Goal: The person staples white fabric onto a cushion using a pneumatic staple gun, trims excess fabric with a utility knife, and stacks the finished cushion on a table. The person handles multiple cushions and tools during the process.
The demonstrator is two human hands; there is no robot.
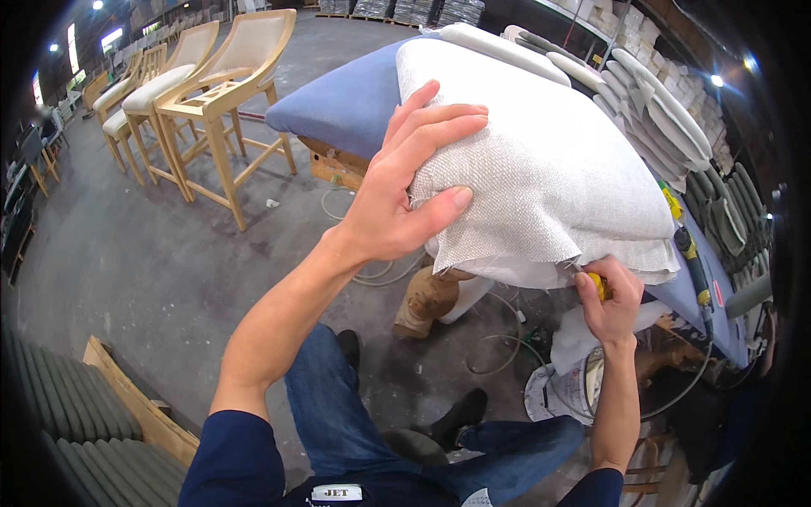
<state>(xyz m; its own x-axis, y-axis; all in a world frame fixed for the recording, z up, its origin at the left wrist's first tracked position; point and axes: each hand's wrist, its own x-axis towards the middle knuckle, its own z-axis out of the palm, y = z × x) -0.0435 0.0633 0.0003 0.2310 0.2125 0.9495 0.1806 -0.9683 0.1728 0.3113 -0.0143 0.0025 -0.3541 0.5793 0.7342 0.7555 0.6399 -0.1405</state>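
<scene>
A seat cushion wrapped in off-white woven fabric lies tilted on the blue padded worktable, its loose fabric edge hanging toward me. My left hand rests on the cushion's left corner, fingers stretched over the top and thumb apart from them, pressing the cloth. At the fabric's lower right edge, my right hand is closed around a small yellow-handled tool. A thin tip shows at a frayed bit of cloth; most of the tool is hidden in the fingers.
A yellow-and-black air tool lies on the table's right side. Padded seat pieces are stacked behind. Wooden chairs stand far left. Below are hoses, a white bucket and a brown roll. Grey ribbed panels stand near left.
</scene>
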